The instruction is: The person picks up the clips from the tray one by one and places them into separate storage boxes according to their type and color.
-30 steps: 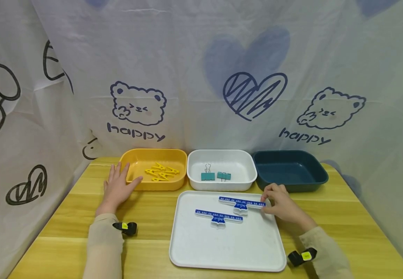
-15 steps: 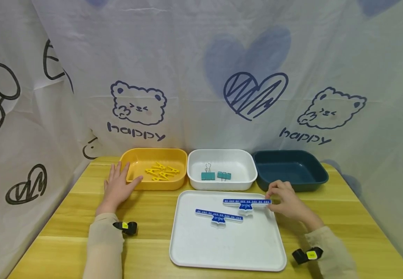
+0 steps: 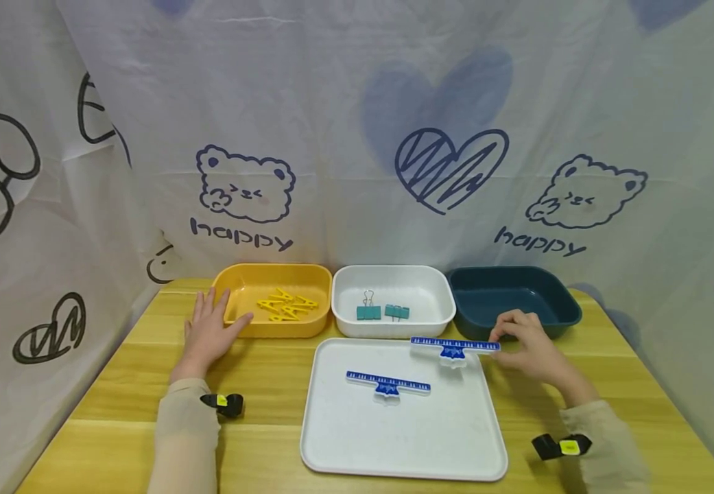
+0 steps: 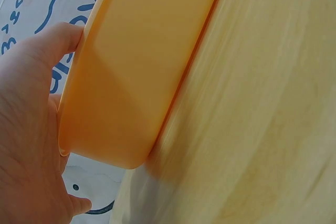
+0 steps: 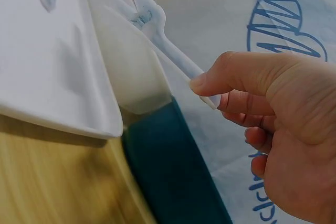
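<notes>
My right hand (image 3: pixel 529 350) pinches the end of a blue and white long-bar page clip (image 3: pixel 453 344) with a piano-key print. The bar stretches left from thumb and fingers, raised over the tray's back edge; the right wrist view shows the pale back of this page clip (image 5: pixel 178 59). A matching page clip (image 3: pixel 387 384) lies on the white tray (image 3: pixel 394 439). My left hand (image 3: pixel 208 333) rests on the left corner of the yellow bin (image 3: pixel 282 331), fingers spread and thumb at the front rim. In the left wrist view the thumb touches the rim of this yellow bin (image 4: pixel 126 77).
Several yellow clothespins (image 3: pixel 289 310) lie in the yellow bin. Beside it, a white bin (image 3: pixel 394 331) holds two teal binder clips (image 3: pixel 369 313). A dark teal bin (image 3: pixel 511 302) stands at the right, behind my right hand. A printed curtain (image 3: pixel 344 137) hangs behind the wooden table (image 3: pixel 258 439).
My right hand has lifted the page clip off the tray and carried it right and back, toward the dark teal bin. The left hand has stayed on the yellow bin.
</notes>
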### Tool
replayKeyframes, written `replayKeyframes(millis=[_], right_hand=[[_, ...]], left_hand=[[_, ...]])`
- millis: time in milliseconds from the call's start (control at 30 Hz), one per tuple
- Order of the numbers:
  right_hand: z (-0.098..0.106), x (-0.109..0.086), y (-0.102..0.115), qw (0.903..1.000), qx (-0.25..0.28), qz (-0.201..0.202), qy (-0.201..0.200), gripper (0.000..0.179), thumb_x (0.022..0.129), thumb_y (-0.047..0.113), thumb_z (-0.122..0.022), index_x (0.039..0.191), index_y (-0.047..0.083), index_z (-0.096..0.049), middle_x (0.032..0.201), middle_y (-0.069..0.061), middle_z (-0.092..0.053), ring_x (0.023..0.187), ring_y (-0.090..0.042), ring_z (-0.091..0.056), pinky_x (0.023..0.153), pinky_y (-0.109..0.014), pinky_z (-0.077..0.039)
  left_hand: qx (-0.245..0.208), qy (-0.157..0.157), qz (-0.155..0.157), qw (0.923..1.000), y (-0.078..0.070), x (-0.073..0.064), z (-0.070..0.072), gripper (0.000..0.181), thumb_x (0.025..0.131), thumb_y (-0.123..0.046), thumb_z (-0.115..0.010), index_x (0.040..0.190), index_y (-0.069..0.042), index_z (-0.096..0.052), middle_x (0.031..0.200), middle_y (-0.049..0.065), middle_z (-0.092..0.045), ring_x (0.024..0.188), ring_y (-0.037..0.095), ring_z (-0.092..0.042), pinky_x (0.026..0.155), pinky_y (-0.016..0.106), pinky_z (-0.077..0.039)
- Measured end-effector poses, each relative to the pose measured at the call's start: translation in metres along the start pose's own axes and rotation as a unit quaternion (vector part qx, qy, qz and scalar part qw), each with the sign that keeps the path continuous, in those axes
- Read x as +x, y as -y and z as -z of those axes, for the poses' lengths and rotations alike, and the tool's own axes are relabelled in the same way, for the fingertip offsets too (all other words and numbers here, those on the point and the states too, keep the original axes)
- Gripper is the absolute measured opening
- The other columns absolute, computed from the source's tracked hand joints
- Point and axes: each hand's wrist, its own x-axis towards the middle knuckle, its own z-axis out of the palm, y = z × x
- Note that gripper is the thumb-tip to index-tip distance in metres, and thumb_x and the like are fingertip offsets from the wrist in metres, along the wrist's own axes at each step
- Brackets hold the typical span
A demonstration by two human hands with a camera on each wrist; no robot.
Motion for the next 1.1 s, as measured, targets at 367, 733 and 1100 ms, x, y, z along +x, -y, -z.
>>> replayKeyframes(millis=[367, 733, 1100], right_hand=[[0.017, -0.003, -0.007, 0.9995, -0.004, 0.004, -0.031, 0.015, 0.076, 0.003, -0.078, 0.084, 0.009, -0.068, 0.11, -0.014, -0.053, 0.101, -0.03, -0.034, 0.081, -0.041, -0.028], [0.028, -0.005, -0.017, 0.9977, -0.003, -0.004, -0.067, 0.013, 0.078, 0.002, -0.076, 0.087, 0.004, -0.068, 0.108, -0.016, -0.049, 0.103, -0.036, -0.031, 0.082, -0.05, -0.028], [0.031, -0.008, -0.031, 0.9935, -0.004, -0.028, -0.11, 0.014, 0.078, 0.0, -0.074, 0.089, -0.003, -0.066, 0.11, -0.022, -0.047, 0.108, -0.044, -0.032, 0.088, -0.06, -0.027]], left_hand=[[-0.005, 0.0, -0.001, 1.0, 0.001, -0.001, 0.0, 0.093, 0.092, -0.069, -0.04, 0.157, -0.009, -0.011, 0.164, 0.021, 0.006, 0.149, 0.043, 0.014, 0.108, 0.079, 0.0], [-0.006, -0.002, -0.004, 1.0, -0.002, -0.002, 0.002, 0.092, 0.093, -0.067, -0.041, 0.157, -0.008, -0.011, 0.163, 0.022, 0.005, 0.149, 0.044, 0.014, 0.108, 0.079, 0.0], [-0.007, -0.001, -0.005, 1.0, -0.002, -0.003, 0.002, 0.092, 0.093, -0.067, -0.042, 0.157, -0.009, -0.011, 0.163, 0.022, 0.005, 0.149, 0.044, 0.014, 0.107, 0.079, 0.0]])
